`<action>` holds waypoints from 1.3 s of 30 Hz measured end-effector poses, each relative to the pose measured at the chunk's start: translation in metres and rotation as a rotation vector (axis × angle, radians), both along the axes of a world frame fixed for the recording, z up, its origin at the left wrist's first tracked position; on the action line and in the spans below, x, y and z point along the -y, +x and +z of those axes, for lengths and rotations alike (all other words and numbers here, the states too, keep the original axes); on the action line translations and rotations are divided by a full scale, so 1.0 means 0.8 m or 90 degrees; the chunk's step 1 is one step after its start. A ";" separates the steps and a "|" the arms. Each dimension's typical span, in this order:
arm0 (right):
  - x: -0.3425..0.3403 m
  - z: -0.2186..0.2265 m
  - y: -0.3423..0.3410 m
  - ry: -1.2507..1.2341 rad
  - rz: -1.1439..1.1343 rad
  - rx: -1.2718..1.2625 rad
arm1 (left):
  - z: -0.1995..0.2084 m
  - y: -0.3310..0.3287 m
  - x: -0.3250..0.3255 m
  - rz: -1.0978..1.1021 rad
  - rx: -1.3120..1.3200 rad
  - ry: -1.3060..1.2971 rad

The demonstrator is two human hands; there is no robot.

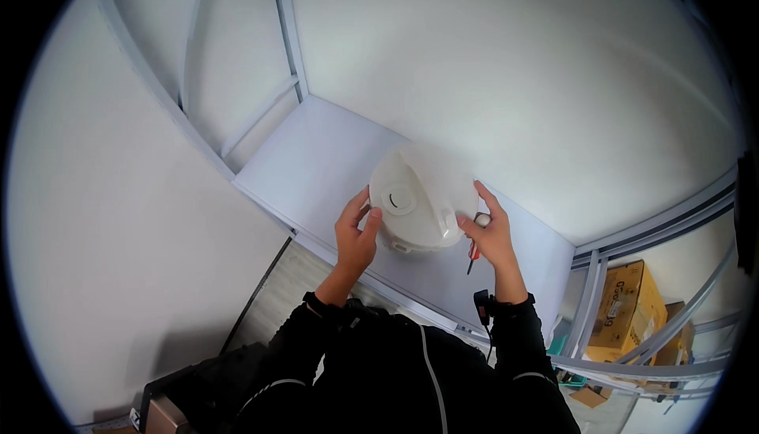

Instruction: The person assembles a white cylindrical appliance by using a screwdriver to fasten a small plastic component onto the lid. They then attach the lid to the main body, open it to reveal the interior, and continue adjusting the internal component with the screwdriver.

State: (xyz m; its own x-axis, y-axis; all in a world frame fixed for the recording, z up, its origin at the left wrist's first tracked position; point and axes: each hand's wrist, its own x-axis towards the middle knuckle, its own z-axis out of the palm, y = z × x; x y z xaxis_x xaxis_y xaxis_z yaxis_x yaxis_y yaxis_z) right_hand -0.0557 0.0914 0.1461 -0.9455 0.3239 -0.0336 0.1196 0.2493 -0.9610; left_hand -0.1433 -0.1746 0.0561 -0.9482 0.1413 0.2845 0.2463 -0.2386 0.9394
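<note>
Between my hands is a white, rounded plastic housing (411, 173), tilted over the table, with a raised ring inside it and a small tab on its near rim. My left hand (357, 234) grips its left edge, the thumb in front and the fingers curled behind. On the opposite edge my right hand (491, 232) holds on, thumb on the near face and fingers round the side. A screwdriver (473, 253) with a red handle lies on the table beside my right hand. Next to it, partly hidden by that hand, shows a small pale round thing (481, 219).
The pale table (308, 149) stands against a white wall, inside a grey metal frame (288, 31). To the lower right, a yellow cardboard box (628, 307) sits behind frame bars. A dark case (170, 402) with a brownish panel stands at the lower left.
</note>
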 end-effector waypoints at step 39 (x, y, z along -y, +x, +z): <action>0.004 -0.006 0.011 -0.027 0.010 0.016 | 0.008 0.009 0.009 0.004 -0.102 -0.109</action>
